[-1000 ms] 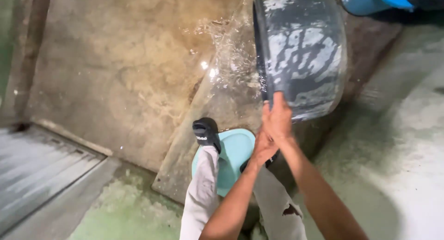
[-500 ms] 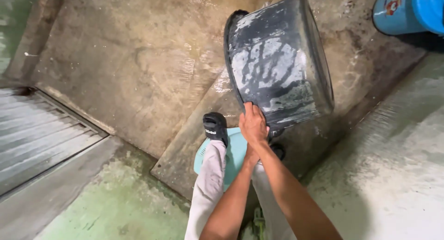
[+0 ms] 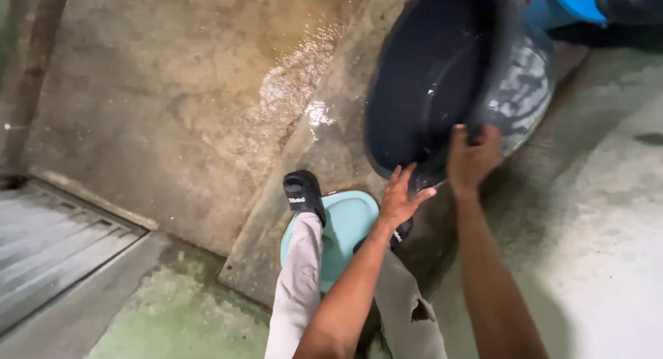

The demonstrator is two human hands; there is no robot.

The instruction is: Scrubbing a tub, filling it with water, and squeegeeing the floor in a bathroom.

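A person tilts a large dark plastic tub [image 3: 442,89] on a wet concrete floor [image 3: 173,103], seen from a camera worn on the head. The tub leans on its side with its open mouth turned toward the viewer, and a little water glints inside near the lower wall. Its outer wall, streaked with pale residue, shows at the right.

The right hand [image 3: 473,155] grips the tub's rim at the lower right of the opening, fingers curled over the edge and closed tight on it. The left hand [image 3: 404,193] is spread, fingers apart, its fingertips at the lowest part of the rim; whether they press on the rim or lie just short of it cannot be told. The tub thus sits above and ahead of both hands, its bulk reaching up and away from the grip.

Below the hands, the person's legs in pale grey trousers [image 3: 300,283] straddle a light turquoise stool [image 3: 345,228]. A black sandal [image 3: 302,192] on the left foot rests on the raised concrete slab just beside the stool. A thin sheet of water shines on the slab near the tub. A blue barrel [image 3: 556,3] stands behind the tub at the top right, and a metal grate [image 3: 48,241] lies at the lower left.
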